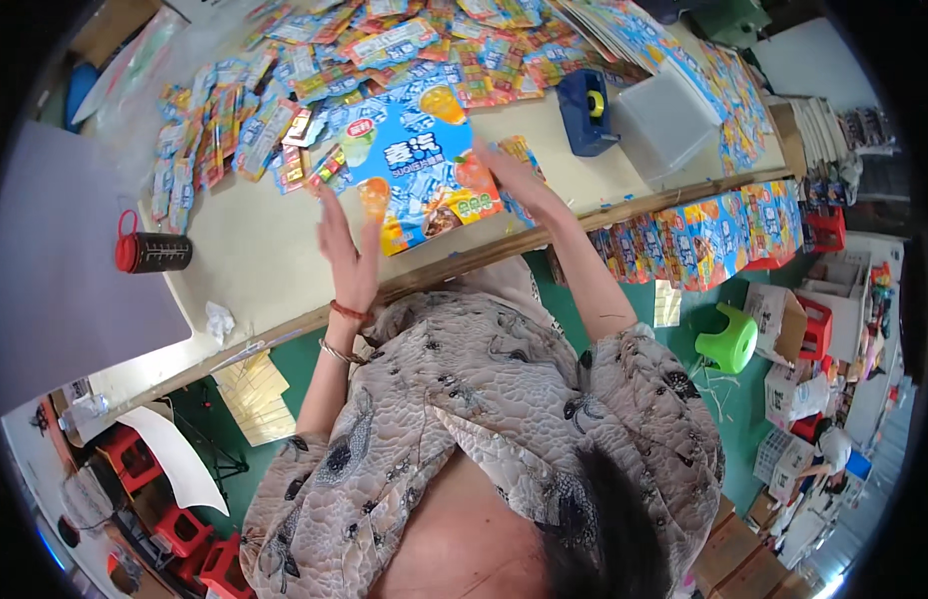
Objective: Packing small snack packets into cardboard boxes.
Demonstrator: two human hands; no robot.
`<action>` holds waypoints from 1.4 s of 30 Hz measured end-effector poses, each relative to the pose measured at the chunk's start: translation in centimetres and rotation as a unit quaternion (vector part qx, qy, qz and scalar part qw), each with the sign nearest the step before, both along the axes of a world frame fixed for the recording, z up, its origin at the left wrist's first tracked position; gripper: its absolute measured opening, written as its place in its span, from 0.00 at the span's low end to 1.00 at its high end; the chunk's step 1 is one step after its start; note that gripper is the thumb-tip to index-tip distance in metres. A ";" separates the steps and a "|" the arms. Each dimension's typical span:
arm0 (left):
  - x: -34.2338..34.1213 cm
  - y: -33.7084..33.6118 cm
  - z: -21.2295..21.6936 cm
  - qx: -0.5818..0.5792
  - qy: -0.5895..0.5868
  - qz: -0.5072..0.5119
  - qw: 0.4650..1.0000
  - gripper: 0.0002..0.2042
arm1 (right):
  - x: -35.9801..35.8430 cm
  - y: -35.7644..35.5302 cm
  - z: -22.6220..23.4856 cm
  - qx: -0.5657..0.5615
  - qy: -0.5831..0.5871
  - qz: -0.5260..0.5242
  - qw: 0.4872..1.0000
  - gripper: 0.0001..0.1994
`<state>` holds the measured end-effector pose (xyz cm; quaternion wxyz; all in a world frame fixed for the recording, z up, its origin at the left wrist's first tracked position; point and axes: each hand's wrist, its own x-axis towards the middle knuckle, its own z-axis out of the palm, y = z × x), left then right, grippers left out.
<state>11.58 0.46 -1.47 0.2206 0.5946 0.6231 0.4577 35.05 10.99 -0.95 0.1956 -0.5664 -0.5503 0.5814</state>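
We see a large blue snack bag [416,165] lying flat near the front edge of the bench [254,250], between 2 hands. The left hand [346,250] is open, fingers spread, touching the bag's lower left corner. The right hand [512,175] lies flat and open on its right edge. Behind it spread many small colourful packets [284,90], with a blue tape dispenser [588,112] to the right.

Your big blue pouch [419,165] is glossy printed plastic film, like the small sachets [284,90] around it. Your bench [254,250] looks matt and smooth, edged with a rough wooden strip [484,262]. Your stool [728,342] is shiny plastic.
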 end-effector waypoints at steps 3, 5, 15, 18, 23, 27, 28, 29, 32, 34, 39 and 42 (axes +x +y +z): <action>-0.1 -0.7 -0.1 -0.018 -0.098 -0.041 0.994 0.31 | -0.7 -0.2 1.7 0.005 0.018 0.061 0.998 0.38; 0.5 -1.7 0.2 -0.045 -0.199 -0.092 0.975 0.30 | -0.9 -2.4 2.9 -0.005 0.022 0.072 0.997 0.41; 5.3 0.6 9.9 0.180 0.004 -0.392 0.902 0.36 | 12.4 -13.1 4.9 0.187 0.261 -0.465 0.825 0.27; 5.3 1.6 9.2 0.160 -0.039 -0.341 0.926 0.33 | 19.0 -15.3 6.4 0.320 0.343 -0.513 0.719 0.20; 3.4 0.7 6.3 0.037 -0.099 -0.267 0.958 0.24 | 28.6 -16.0 7.9 0.346 0.201 -0.597 0.695 0.12; 2.4 0.2 5.6 0.003 -0.096 -0.220 0.971 0.21 | 34.5 -15.3 4.1 0.262 0.240 -0.620 0.700 0.09; 2.3 0.2 5.5 0.005 -0.096 -0.219 0.971 0.21 | 34.8 -14.9 3.7 0.245 0.241 -0.633 0.694 0.11; 2.3 0.3 5.3 -0.002 -0.100 -0.209 0.973 0.21 | 35.2 -14.6 3.4 0.228 0.243 -0.646 0.687 0.13; 2.2 0.3 5.3 -0.017 -0.104 -0.186 0.977 0.20 | 33.0 -12.9 3.3 0.233 0.270 -0.658 0.663 0.13; 2.5 0.4 5.4 -0.022 -0.110 -0.178 0.978 0.19 | 32.3 -12.2 3.2 0.252 0.254 -0.678 0.642 0.14; 2.3 0.5 4.7 -0.044 -0.138 -0.199 0.969 0.17 | 35.5 -12.9 2.8 0.213 -0.093 -0.698 0.677 0.24; 2.3 0.1 4.3 -0.049 -0.155 -0.190 0.968 0.16 | 35.7 -12.4 3.0 0.181 -0.457 -0.631 0.601 0.29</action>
